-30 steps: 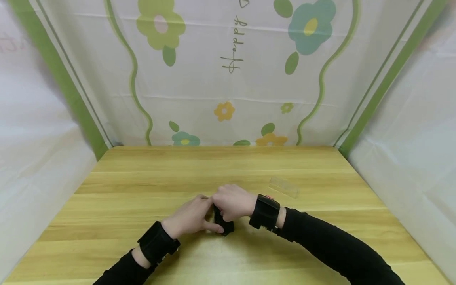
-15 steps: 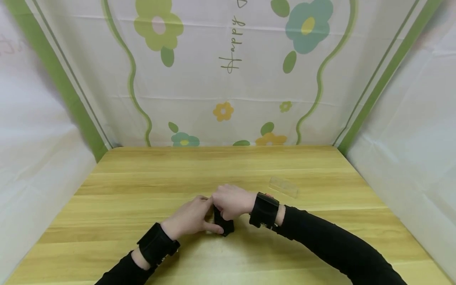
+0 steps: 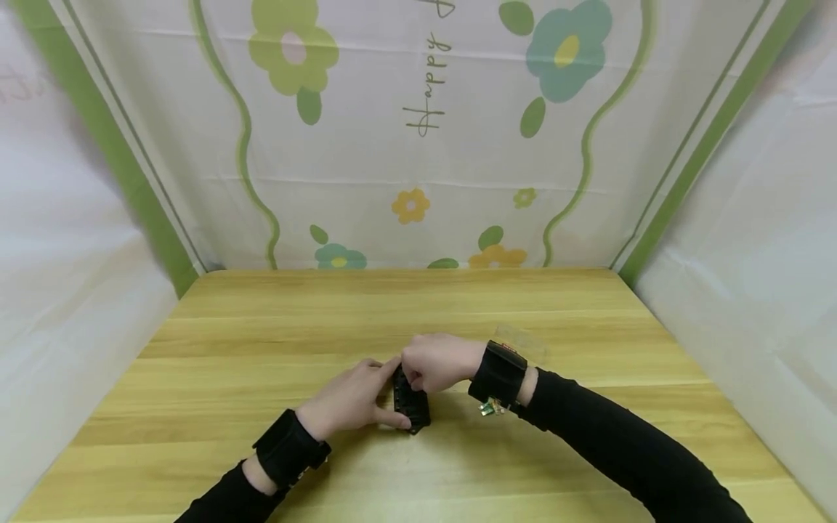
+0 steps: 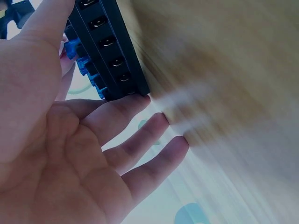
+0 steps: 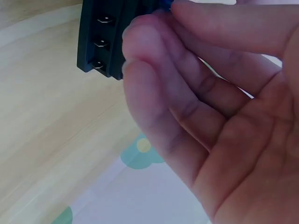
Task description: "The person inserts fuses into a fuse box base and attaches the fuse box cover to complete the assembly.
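Observation:
A black terminal block (image 3: 410, 403) stands on the wooden table between both hands. Blue pieces (image 4: 84, 65) line one side of it, and metal contacts show in its row of slots. My left hand (image 3: 353, 396) grips the block by its ends, thumb at the near end and a forefinger at the far end. Its other fingers (image 4: 154, 172) reach down to the tabletop. Over the block's far end, my right hand (image 3: 441, 361) has its fingers curled, thumb and forefinger pinching at a blue piece (image 5: 166, 4). That hand's fingertips are mostly hidden in the head view.
A clear plastic strip (image 3: 523, 340) lies on the table (image 3: 294, 305) behind the right wrist, partly covered by the black wristband (image 3: 500, 374). White cloth walls with flower prints enclose the table at the back and both sides.
My right hand has shifted slightly to the right and its wrist has turned, uncovering more of the block's top. The wristband now overlaps the clear strip. The left hand and block stay put.

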Demonstrator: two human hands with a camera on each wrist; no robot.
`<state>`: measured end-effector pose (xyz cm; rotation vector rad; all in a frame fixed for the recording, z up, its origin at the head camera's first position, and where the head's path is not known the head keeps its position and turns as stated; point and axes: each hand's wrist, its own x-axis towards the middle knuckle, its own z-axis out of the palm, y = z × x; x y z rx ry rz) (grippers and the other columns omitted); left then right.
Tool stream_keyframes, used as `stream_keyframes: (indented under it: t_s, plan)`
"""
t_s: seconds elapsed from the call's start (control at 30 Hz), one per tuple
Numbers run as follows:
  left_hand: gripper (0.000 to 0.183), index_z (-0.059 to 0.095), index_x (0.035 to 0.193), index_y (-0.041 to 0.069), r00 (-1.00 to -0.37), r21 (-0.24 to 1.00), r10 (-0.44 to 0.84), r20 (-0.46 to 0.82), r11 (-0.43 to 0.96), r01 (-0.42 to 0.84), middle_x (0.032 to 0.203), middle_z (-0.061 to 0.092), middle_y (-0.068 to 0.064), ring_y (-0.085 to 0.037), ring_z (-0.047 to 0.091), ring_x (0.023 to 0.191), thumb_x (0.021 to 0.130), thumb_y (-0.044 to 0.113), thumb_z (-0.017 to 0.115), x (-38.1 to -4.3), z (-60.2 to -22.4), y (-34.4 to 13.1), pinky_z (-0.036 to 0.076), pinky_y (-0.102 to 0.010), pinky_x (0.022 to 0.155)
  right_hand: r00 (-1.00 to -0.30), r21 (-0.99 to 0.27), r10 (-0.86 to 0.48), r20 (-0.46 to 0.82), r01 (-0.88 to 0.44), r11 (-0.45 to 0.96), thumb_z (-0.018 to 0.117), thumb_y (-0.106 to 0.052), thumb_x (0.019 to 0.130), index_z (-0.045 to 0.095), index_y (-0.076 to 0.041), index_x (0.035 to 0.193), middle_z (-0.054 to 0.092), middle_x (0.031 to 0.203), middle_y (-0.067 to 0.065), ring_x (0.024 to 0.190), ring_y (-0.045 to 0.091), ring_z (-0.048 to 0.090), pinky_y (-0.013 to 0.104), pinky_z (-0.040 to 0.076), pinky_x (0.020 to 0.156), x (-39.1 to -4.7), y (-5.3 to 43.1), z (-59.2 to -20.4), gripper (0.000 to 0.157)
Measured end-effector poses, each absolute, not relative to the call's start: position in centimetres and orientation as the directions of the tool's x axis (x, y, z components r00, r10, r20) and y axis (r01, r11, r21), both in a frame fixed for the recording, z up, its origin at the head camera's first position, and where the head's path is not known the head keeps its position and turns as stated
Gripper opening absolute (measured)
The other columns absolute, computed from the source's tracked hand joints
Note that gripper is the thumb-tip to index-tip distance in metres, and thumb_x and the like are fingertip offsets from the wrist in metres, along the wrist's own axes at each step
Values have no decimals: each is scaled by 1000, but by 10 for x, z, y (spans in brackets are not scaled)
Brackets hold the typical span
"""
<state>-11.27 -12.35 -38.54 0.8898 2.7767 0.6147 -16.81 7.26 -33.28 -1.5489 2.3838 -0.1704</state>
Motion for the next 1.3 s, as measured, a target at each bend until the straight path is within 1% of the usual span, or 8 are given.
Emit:
stream_keyframes:
  t_s: [0.13,0.37,0.47,0.63,0.73,1.07,1.3]
  plan:
    - [99,28,151,12,-807,440,590,-25,732,521,124,55,-16,-31,47,120,76,67,63,-112,-384,-123,45,-41,88,-390,-226,-906,-165,-879,419,60,-4,86,50,-21,56,32,51,-10,48,5,23,17,20,46,-166,72,-334,35]
    - [96,32,149,13,-807,445,590,-30,731,518,125,55,-14,-30,46,121,76,67,64,-111,-385,-124,44,-41,90,-405,-137,-904,-136,-896,422,59,-6,85,37,-21,55,20,53,-8,49,6,19,18,17,45,-159,68,-334,40]
    - [92,37,147,15,-809,438,588,-20,732,521,123,56,-14,-30,47,121,75,67,64,-112,-385,-125,45,-41,90,-409,-103,-905,-118,-901,421,59,-4,83,34,-21,56,19,55,-8,50,6,18,19,15,45,-157,65,-332,41]
    - [81,44,139,19,-809,450,587,-1,723,524,119,58,-13,-32,47,120,75,66,65,-112,-386,-125,45,-42,88,-406,-76,-907,-108,-907,415,59,-2,82,30,-20,56,17,56,-7,51,7,16,20,13,45,-155,61,-330,43]
    - [78,45,137,21,-806,447,592,-1,721,529,117,58,-12,-31,48,119,76,66,64,-111,-386,-124,45,-41,88,-413,-67,-902,-125,-904,423,59,-1,81,30,-20,55,17,56,-7,52,7,17,20,14,45,-154,59,-330,43]
    - [72,50,128,19,-799,447,602,8,712,541,116,59,-11,-31,50,116,75,67,64,-111,-387,-125,44,-41,89,-432,-79,-884,-179,-889,450,62,-1,77,33,-18,53,19,51,-8,50,8,17,21,13,46,-155,53,-336,41]
    - [63,57,116,17,-793,450,608,32,700,555,111,61,-5,-28,53,112,75,64,67,-112,-385,-124,44,-38,89,-415,-108,-896,-160,-895,433,66,-4,74,33,-19,57,18,51,-7,49,7,17,21,14,46,-156,51,-337,40]
